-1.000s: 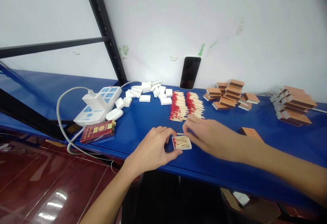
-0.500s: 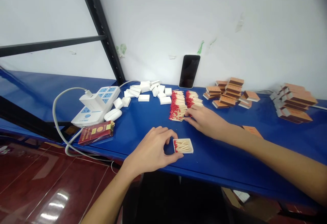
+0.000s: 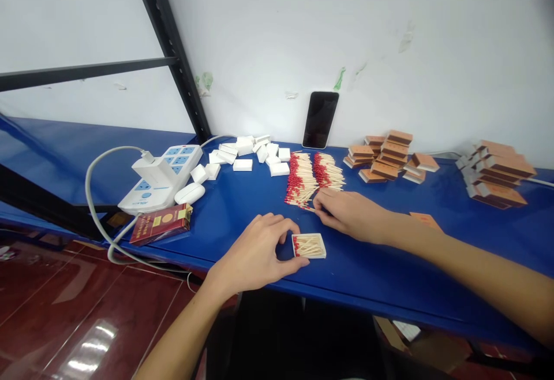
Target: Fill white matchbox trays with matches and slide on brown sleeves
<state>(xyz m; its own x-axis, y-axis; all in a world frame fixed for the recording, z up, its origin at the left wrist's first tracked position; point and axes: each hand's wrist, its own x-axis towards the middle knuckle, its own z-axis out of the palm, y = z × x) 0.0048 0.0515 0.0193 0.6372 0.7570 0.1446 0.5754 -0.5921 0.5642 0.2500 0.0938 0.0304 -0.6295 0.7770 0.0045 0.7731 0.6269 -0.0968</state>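
Note:
A white matchbox tray [image 3: 324, 247] lies near the table's front edge, with red-headed matches [image 3: 309, 245] inside. My left hand [image 3: 257, 251] grips its left end between thumb and forefinger. My right hand [image 3: 348, 211] is just in front of the match piles, thumb and fingers pinched on a few matches [image 3: 307, 208] whose red tips stick out to the left. Exactly how many it holds is hidden. Behind it lie two rows of loose matches, a left pile [image 3: 300, 179] and a right pile [image 3: 329, 172], red heads to the left.
Empty white trays [image 3: 243, 165] are scattered at the back left. Orange matchbox sleeves [image 3: 385, 169] and a larger stack [image 3: 502, 172] stand right. A phone [image 3: 321, 120] leans on the wall. A power strip [image 3: 182, 160], earbud case [image 3: 189, 193] and red packet [image 3: 162, 223] lie left.
My right hand has drawn slightly toward me from the match piles, with matches now showing at its fingertips. My left hand stays on the tray.

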